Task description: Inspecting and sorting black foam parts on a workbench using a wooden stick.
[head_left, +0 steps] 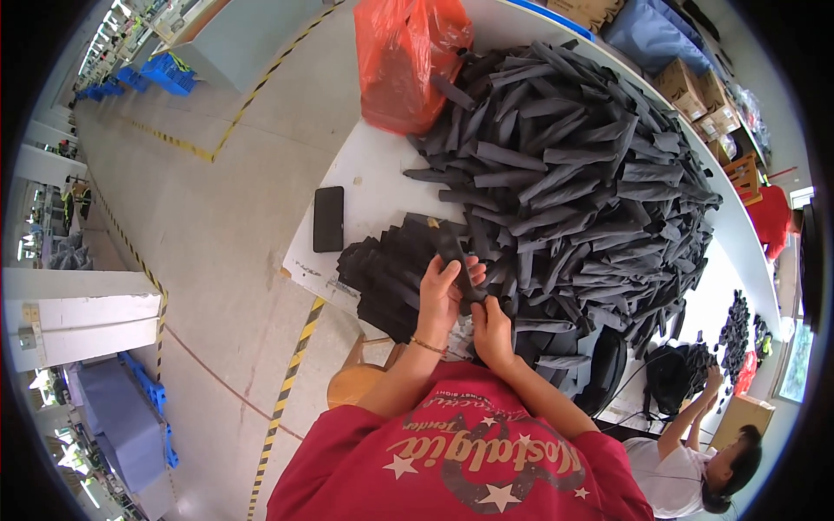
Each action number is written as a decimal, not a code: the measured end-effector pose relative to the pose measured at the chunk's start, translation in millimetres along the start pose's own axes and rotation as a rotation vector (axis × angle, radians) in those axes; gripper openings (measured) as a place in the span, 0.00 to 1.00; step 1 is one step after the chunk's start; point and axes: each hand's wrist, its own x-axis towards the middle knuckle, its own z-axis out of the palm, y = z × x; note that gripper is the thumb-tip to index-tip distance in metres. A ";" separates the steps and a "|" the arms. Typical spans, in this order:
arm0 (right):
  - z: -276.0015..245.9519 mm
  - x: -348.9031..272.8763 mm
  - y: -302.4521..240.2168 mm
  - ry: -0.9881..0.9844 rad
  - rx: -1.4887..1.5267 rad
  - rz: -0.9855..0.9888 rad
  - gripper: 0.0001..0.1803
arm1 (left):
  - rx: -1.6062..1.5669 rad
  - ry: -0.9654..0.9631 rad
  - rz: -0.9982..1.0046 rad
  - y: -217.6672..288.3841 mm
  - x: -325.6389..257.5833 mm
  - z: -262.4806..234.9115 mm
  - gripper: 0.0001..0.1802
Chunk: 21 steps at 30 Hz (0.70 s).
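Note:
A dark grey folded fabric piece (451, 243) is held in front of my chest, over the near edge of the white table. My left hand (440, 285) grips its middle, thumb on top and fingers curled around the far side. Closer to my body, my right hand (493, 328) pinches the lower end of the same piece. Just left of the hands lies a fanned-out stack of flat dark fabric pieces (382, 273). Beyond them rises a large heap of rolled or folded dark grey fabric pieces (573, 174).
On the white table (380, 169) are a black phone (328, 219) and a red plastic bag (408, 65). A wooden stool (352, 385) stands by the table's near left corner. To the right, a black backpack (669, 379) sits near a person in white (665, 473). Cardboard boxes (682, 89) are behind.

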 end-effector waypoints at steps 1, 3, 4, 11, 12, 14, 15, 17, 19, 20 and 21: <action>-1.9 0.6 2.4 0.005 -0.002 -0.005 0.06 | -0.084 -0.101 -0.085 6.2 7.1 1.4 0.13; -1.4 0.8 6.7 -0.026 -0.019 -0.053 0.06 | -0.173 -0.261 -0.220 13.7 23.2 0.5 0.12; 0.4 0.2 7.5 -0.025 -0.018 -0.059 0.06 | -0.172 -0.264 -0.215 11.2 27.9 -5.2 0.12; 3.3 4.7 -0.8 0.079 -0.027 -0.103 0.04 | -0.151 0.022 -0.090 -2.8 16.3 12.0 0.13; 2.3 -0.6 0.4 0.053 -0.069 -0.059 0.04 | -0.152 0.022 -0.091 -0.7 15.7 13.7 0.13; -2.3 -10.3 5.8 0.039 -0.107 -0.106 0.04 | -0.009 0.113 -0.036 6.6 18.6 14.6 0.13; -5.7 -15.0 8.6 0.026 -0.145 -0.153 0.04 | -0.010 0.115 -0.036 11.4 21.2 14.6 0.13; -15.8 -27.2 12.2 -0.039 -0.168 -0.147 0.04 | 0.001 0.191 -0.056 21.0 26.9 12.5 0.13; -28.6 -34.0 13.6 -0.102 -0.191 -0.134 0.04 | -0.003 0.169 -0.048 24.0 35.1 -0.3 0.12; -36.4 -38.4 10.4 -0.178 -0.156 -0.073 0.04 | -0.006 0.149 -0.033 23.6 35.7 -5.3 0.12; -43.7 -43.0 6.9 -0.252 -0.120 -0.011 0.05 | -0.038 0.137 -0.051 18.2 34.9 -6.7 0.13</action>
